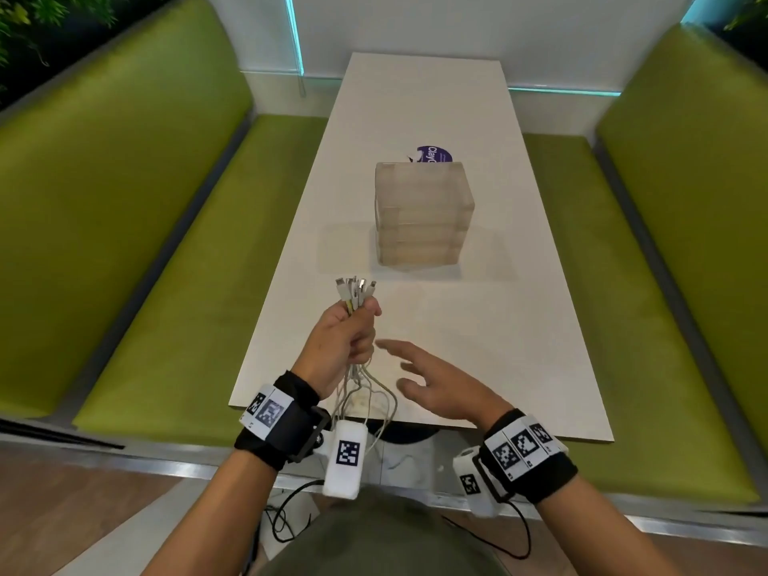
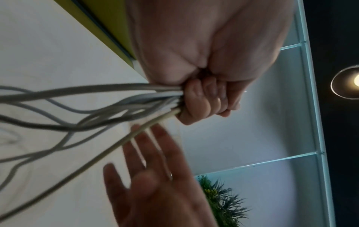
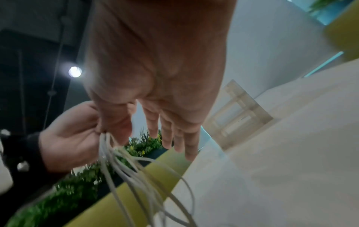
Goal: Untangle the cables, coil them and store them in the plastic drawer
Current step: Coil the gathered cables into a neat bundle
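Observation:
My left hand (image 1: 345, 338) grips a bundle of several white cables (image 1: 357, 293) in a fist above the near part of the white table (image 1: 478, 347). Their plug ends stick up above the fist, and the loose strands (image 1: 365, 401) hang down past the table's near edge. The left wrist view shows the curled fingers (image 2: 202, 98) clamped round the cables (image 2: 116, 104). My right hand (image 1: 432, 380) hovers just right of the fist, fingers straight and spread, holding nothing. A translucent plastic drawer unit (image 1: 422, 214) stands at mid-table, its drawers closed.
A round purple sticker or lid (image 1: 434, 153) lies behind the drawer unit. Green bench seats (image 1: 174, 284) run along both sides of the table. Black cords (image 1: 286, 517) trail on the floor by my body.

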`<state>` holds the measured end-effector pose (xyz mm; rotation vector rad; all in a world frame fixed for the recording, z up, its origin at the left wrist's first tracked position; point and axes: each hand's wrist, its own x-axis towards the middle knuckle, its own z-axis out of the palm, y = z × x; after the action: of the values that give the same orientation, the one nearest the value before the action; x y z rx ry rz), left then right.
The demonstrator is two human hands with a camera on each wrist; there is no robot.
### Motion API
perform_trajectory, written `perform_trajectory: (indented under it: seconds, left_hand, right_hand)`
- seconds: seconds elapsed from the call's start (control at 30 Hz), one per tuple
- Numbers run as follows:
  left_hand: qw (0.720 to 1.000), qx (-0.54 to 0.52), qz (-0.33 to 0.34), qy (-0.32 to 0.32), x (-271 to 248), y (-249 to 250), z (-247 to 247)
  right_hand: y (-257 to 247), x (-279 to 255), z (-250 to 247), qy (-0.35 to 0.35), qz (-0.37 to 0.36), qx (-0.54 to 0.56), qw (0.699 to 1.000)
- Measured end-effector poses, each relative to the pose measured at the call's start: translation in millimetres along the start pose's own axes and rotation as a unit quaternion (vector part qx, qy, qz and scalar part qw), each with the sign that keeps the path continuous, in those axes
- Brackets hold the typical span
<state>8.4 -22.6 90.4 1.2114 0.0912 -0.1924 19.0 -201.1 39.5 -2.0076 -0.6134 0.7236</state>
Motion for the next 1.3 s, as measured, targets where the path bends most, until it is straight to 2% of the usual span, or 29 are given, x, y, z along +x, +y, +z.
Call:
perform_trajectory:
  seconds: [0.1,0.23,0.37,0.47,0.53,0.6,0.67,0.73,1.0,1.13,1.23,1.3]
  left_hand:
    - [0.998,-0.055,0.019,-0.022,4,2,15]
    - [0.997,-0.059,0.036,-0.036,10,15,30]
    - [0.999,-0.031,0.014,-0.030,10,19,23]
    - [1.000,-0.008,0.016,-0.019,11,18,18]
    - [0.997,0.073,0.028,-0.015,11,17,21]
    - [0.984,0.171,0.046,-0.021,11,16,28]
    - [0.975,0.213,0.060,-0.032,11,14,32]
    - [0.973,0.215,0.078,-0.036,14,10,31]
    - [0.971,0.181,0.152,-0.026,4,-8,28]
    - [0.987,0.125,0.106,-0.008,3,-14,19]
    - [0.978,0.185,0.087,-0.037,2,-14,13]
    - [0.965,0.248,0.079,-0.039,5,-16,8]
  right_hand:
    - [-19,5,3,-0.041,-0.041,0.071,0.996]
    - [-33,13,30,0.027,-0.044,0.102,0.993]
    - [-23,12,6,-0.004,-0.037,0.082,0.996]
    - [-35,5,-24,0.072,-0.055,0.233,0.968]
    - [-52,3,-37,0.107,-0.077,0.282,0.950]
    - [-66,7,-40,0.135,-0.088,0.278,0.947]
    - [-73,14,-37,0.179,-0.095,0.273,0.941]
    - [-74,19,-32,0.205,-0.107,0.266,0.936]
    - [-80,28,-29,0.215,-0.100,0.214,0.948]
    - [-87,20,-34,0.224,-0.098,0.253,0.936]
    - [-85,18,-38,0.224,-0.109,0.257,0.934]
    - [-79,19,-39,0.216,-0.068,0.267,0.937]
